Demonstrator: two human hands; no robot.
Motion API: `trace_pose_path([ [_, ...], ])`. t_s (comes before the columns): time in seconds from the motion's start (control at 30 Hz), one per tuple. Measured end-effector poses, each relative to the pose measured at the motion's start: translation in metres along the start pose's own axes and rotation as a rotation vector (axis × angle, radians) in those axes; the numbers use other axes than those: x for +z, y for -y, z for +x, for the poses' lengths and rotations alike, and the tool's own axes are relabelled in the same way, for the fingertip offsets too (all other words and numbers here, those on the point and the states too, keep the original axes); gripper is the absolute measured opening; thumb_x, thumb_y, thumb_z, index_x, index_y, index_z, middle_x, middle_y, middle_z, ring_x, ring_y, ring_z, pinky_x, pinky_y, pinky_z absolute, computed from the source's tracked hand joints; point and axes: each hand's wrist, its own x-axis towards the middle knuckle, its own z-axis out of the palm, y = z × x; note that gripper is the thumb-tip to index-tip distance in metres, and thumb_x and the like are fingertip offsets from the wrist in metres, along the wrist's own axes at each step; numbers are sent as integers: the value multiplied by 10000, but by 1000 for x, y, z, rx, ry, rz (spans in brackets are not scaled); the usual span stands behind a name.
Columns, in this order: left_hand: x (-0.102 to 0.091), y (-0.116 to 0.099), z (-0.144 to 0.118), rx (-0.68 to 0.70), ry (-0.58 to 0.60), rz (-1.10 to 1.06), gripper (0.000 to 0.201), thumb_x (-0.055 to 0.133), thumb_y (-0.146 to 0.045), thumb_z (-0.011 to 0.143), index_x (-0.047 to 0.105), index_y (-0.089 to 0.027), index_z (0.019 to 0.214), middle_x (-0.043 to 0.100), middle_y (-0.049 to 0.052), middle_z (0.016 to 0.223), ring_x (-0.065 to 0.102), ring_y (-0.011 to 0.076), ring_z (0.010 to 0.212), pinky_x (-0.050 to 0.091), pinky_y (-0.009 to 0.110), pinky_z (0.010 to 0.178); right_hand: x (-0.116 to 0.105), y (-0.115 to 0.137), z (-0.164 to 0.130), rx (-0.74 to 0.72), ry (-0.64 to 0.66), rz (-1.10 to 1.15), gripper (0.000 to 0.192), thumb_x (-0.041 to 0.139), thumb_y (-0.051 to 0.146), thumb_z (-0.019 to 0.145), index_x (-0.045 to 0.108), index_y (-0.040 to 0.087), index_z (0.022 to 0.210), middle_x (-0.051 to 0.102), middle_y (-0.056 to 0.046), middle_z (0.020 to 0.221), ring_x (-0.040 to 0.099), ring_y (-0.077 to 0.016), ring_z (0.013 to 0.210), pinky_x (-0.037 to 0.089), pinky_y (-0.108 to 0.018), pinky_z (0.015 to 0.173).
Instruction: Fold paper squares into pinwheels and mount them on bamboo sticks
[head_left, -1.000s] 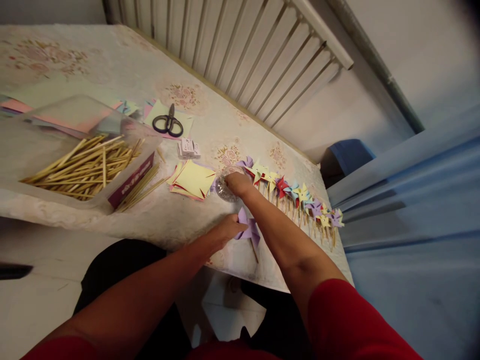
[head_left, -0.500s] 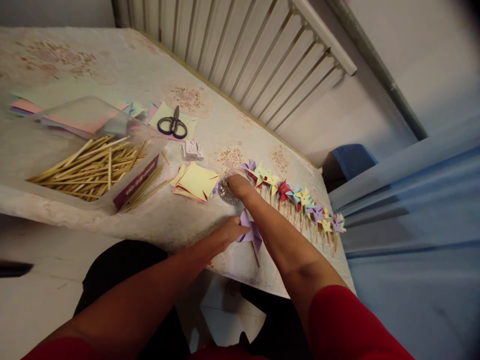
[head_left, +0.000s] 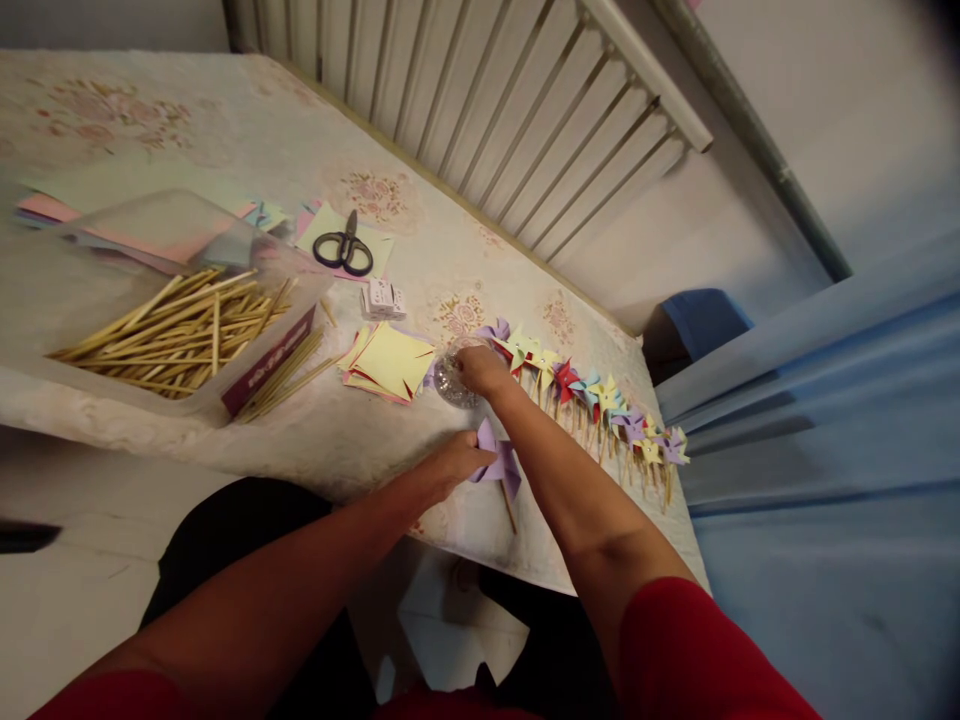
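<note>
Pinwheel pinned under my left hand, stick pointing near; right hand dips fingers into dish beyond.

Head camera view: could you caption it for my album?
Left hand holds a purple pinwheel; right hand reaches into a small clear dish.

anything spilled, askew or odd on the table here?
Mostly orderly. A few wooden sticks lie loose on the table beside the clear stick box. The finished pinwheels sit in a neat row. The left hand holds a purple pinwheel; the right hand reaches into a small clear container.
</note>
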Motion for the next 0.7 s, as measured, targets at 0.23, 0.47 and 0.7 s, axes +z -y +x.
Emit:
trace_pose_path([
  [0.23, -5, -2, 2, -44, -26, -84, 168, 614, -107, 686, 666, -112, 846, 698, 53, 773, 586, 156, 683, 441, 260, 660, 5, -39, -49, 81, -407, 532, 141, 529, 130, 758, 665, 168, 756, 681, -10, 727, 609, -129, 698, 424, -214, 682],
  [0.47, -17, 2, -3, -27, 32, -242, 176, 722, -187, 666, 642, -141, 816, 658, 26, 743, 570, 124, 640, 476, 254, 672, 99, -73, -170, 388, -594, 928, 99, 528, 273, 718, 571, 220, 645, 587, 31, 581, 563, -155, 588, 430, -257, 615],
  [0.7, -26, 10, -17, 26, -29, -235, 288, 792, -217, 642, 627, -149, 867, 692, 37, 841, 624, 132, 732, 530, 283, 755, 187, -71, -253, 511, -652, 867, 146, 500, 308, 752, 560, 264, 626, 625, -7, 651, 556, -203, 644, 468, -322, 685],
])
